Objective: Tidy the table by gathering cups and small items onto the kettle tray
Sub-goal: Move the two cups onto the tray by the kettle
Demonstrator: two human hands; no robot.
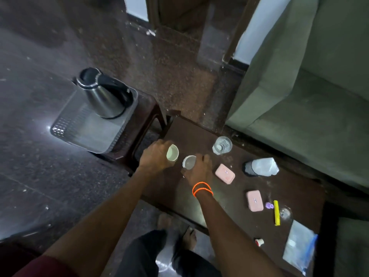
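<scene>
Both hands take a small cup each at the near-left end of the dark brown tabletop (249,232).

The left hand (154,154) is wrapped around a small pale green cup (172,152), tilted so its mouth shows; the right hand (199,168), with two orange bands at the wrist, closes on a small white cup (189,162) just beside it, probably so both go over in one trip. The clear plastic kettle tray (83,134) sits on a dark stool to the left, the steel electric kettle (103,92) at its far end, leaving the near part bare for the items. Left on the tabletop: one clear glass tumbler (222,145), two pink rectangular cases (225,174), one yellow clip (276,212), one small purple cap (269,205), one red-and-white cap (259,241), one zip bag (299,246).
</scene>
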